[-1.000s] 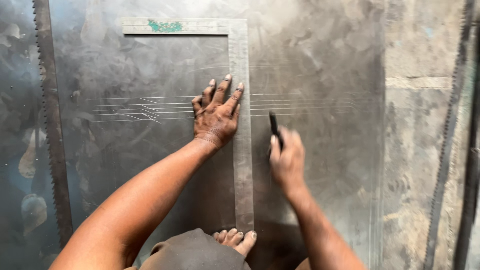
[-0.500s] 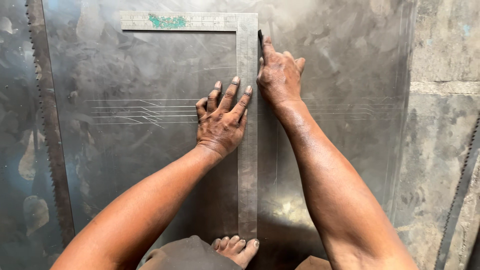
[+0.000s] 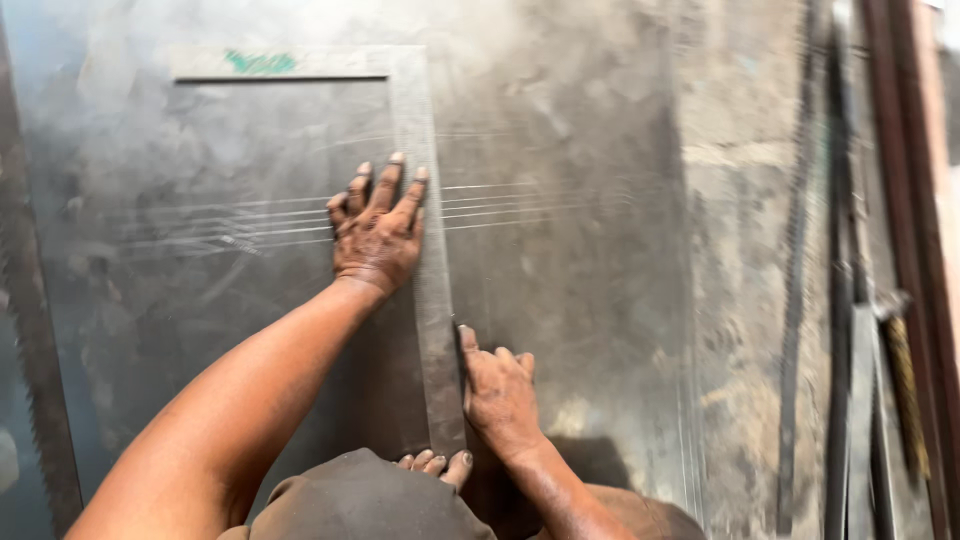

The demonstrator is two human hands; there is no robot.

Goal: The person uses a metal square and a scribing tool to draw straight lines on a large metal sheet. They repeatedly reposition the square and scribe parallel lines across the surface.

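Left hand (image 3: 378,235) flat, fingers spread, grip open, palm pressing on metal sheet (image 3: 560,300), fingertips overlapping long arm of steel square (image 3: 432,300). Square lies on sheet; short arm runs along sheet's far edge, long arm runs toward near edge, ending by toes (image 3: 437,463). Right hand (image 3: 498,392) just right of long arm, curled closed; what it grips, cannot tell. Faint scribed lines (image 3: 230,230) cross sheet under left hand. Saw blade (image 3: 30,330) along sheet's left edge.
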